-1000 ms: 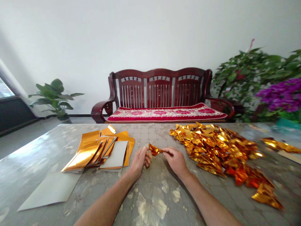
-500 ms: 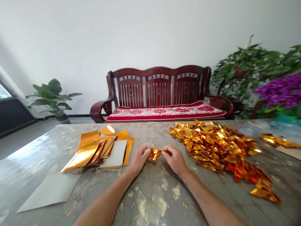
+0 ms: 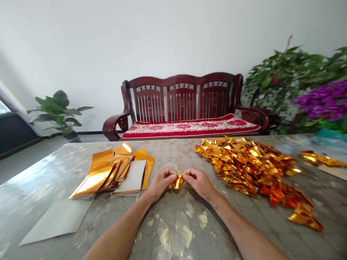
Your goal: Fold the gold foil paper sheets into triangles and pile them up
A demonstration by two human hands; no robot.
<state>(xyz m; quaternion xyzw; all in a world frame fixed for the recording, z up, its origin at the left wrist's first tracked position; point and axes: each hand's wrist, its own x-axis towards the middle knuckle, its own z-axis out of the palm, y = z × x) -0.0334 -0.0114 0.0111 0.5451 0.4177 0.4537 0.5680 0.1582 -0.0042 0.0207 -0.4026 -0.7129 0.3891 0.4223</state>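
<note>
A small piece of folded gold foil paper (image 3: 178, 181) is held just above the table between my two hands. My left hand (image 3: 162, 183) pinches its left end between thumb and fingers. The right end is pinched by my right hand (image 3: 198, 182) in the same way. Parts of both ends are hidden under the fingertips. To the left lies a loose stack of flat gold foil sheets (image 3: 103, 169), with a grey-white backed sheet (image 3: 132, 177) on top. A heap of folded gold foil pieces (image 3: 244, 162) spreads to the right of my hands.
A single pale sheet (image 3: 58, 220) lies at the table's (image 3: 173, 231) front left. Clear plastic (image 3: 294, 141) and another gold foil strip (image 3: 322, 159) are at the far right. Behind the table stand a dark wooden bench (image 3: 181, 97), potted plants (image 3: 61, 112) and purple flowers (image 3: 322, 99).
Both hands have come slightly closer together, and the foil piece between them looks narrower and a little lower. The stack and the heap look unchanged; the view has shifted slightly.
</note>
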